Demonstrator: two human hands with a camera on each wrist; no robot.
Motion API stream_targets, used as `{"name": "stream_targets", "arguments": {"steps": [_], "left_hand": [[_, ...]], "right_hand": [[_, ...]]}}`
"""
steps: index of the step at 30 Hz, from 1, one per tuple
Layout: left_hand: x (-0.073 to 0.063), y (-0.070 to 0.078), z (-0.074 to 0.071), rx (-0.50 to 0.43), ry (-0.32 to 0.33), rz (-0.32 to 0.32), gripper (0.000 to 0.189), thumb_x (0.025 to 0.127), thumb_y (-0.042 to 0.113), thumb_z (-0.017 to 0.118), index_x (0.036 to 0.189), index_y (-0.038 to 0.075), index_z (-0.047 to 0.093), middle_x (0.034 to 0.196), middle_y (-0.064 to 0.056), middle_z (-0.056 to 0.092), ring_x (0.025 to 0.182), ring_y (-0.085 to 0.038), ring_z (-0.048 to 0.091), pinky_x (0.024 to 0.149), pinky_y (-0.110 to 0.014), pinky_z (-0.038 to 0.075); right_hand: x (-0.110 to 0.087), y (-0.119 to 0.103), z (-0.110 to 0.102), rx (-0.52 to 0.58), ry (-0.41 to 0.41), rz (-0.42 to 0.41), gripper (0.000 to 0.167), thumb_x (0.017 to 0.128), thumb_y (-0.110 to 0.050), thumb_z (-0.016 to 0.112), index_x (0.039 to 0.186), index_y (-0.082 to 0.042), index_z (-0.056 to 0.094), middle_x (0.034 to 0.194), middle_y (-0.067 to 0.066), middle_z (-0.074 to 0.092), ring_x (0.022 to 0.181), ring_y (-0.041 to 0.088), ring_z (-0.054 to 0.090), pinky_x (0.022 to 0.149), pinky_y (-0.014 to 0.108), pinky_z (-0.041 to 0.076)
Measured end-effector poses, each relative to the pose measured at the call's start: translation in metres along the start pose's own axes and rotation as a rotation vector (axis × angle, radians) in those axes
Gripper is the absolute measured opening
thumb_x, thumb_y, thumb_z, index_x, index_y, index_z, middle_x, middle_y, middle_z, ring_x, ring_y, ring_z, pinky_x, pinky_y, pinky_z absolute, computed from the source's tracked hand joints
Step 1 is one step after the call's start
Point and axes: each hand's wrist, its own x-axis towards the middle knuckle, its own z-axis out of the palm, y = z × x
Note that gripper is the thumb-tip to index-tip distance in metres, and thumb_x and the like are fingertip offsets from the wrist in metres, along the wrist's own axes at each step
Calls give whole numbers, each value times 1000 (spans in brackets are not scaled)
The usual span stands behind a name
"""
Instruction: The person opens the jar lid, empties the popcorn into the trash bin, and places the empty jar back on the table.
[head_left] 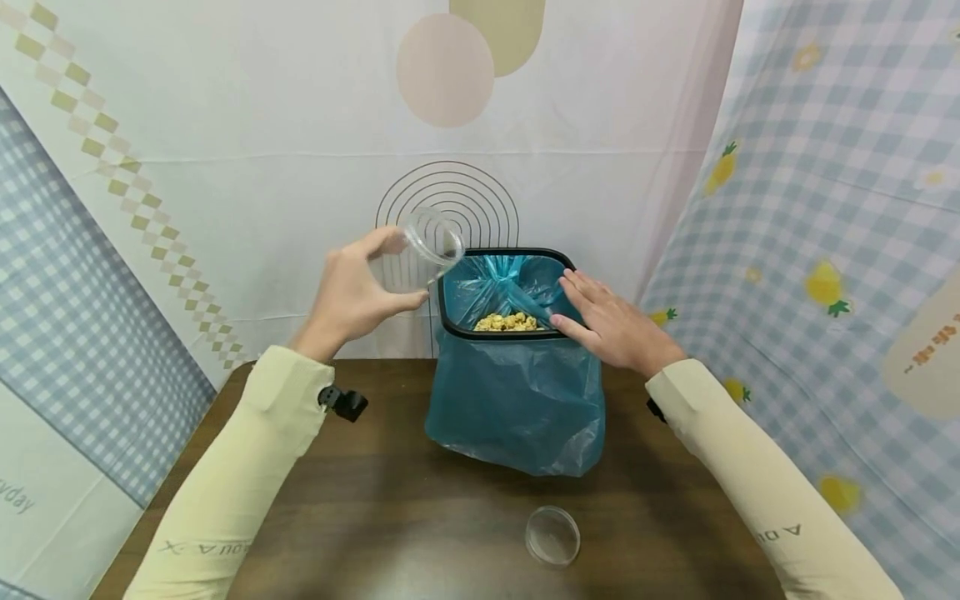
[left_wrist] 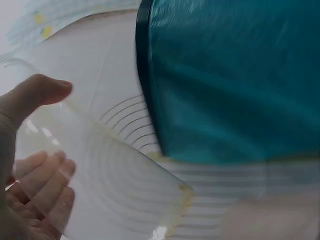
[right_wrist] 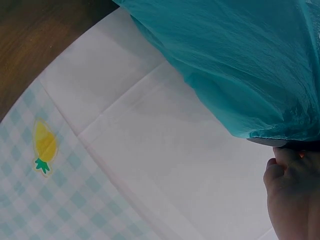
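My left hand (head_left: 348, 287) holds a clear plastic jar (head_left: 433, 242) between thumb and fingers, tilted above and beside the left rim of a bin. In the left wrist view, yellowish bits cling near one end of the see-through jar (left_wrist: 125, 185). The bin has a black rim (head_left: 495, 335) and a blue plastic bag (head_left: 517, 400) folded over its outside. Yellow popcorn-like pieces (head_left: 506, 322) lie inside the bag. With fingers extended, my right hand (head_left: 611, 321) rests on the bin's right rim; its fingertips are partly hidden in the right wrist view.
A clear round lid (head_left: 552, 536) lies on the brown wooden table (head_left: 360, 500) in front of the bin. A patterned white cloth (head_left: 300, 108) hangs behind, and a checked cloth (head_left: 855, 208) hangs at the right.
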Motion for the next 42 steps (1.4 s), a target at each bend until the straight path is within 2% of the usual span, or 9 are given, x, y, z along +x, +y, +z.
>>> {"name": "stream_targets", "arguments": {"steps": [3,6,9,15,19,25,30,36,42], "left_hand": [[-20,-16,9,-234,68,-95,71,74,17,96,138,9,66,133,-12,72,127,-27,67,114,-48,51],[-40,-34,22,-374,117,-156,67,76,16,96,136,11,67,134,-10,72,128,-24,68,115,-45,51],[-56,-53,37,-417,157,-192,65,77,15,95,136,13,68,133,-6,73,126,-19,68,113,-37,51],[-89,-94,70,-469,206,-239,64,77,8,93,135,12,67,125,6,74,114,-5,68,96,-21,53],[-109,-113,87,-472,185,-257,64,76,7,93,134,12,67,125,6,74,110,-2,69,94,-19,53],[-136,-131,110,-502,168,-289,65,75,3,93,134,10,67,124,11,74,110,-1,69,93,-15,53],[-146,-139,121,-542,198,-325,65,73,-1,93,132,8,68,116,18,74,104,-1,70,87,-15,55],[-149,-142,126,-563,202,-350,67,72,-2,94,133,9,67,114,17,73,103,-3,70,86,-16,56],[-150,-147,129,-610,202,-325,67,72,-5,93,133,6,66,125,-1,74,109,-5,70,93,-17,56]], "right_hand": [[-1,0,1,1,-3,-1,84,109,-63,33,170,-10,11,180,11,7,166,36,8,134,56,9],[-1,0,1,5,-4,2,84,109,-63,33,170,-11,10,180,11,6,167,36,8,134,56,9],[0,-1,0,12,-4,5,84,109,-64,33,170,-12,9,180,11,6,167,35,7,134,56,8],[2,0,-1,24,-6,10,86,108,-67,32,170,-14,8,180,10,5,167,34,5,134,57,7],[3,1,-2,22,-2,8,86,108,-68,31,170,-14,7,180,10,4,167,34,5,134,57,7],[1,2,-1,23,-5,9,86,108,-68,31,170,-13,8,180,9,4,167,34,5,134,56,7],[1,1,1,35,-8,5,86,108,-68,31,170,-13,9,180,10,5,167,35,5,134,56,8],[2,1,2,37,-5,6,86,108,-67,31,170,-12,9,180,11,5,167,34,5,134,56,8],[1,2,2,41,-5,10,86,108,-67,31,170,-13,8,180,11,4,167,35,5,134,58,9]]}}
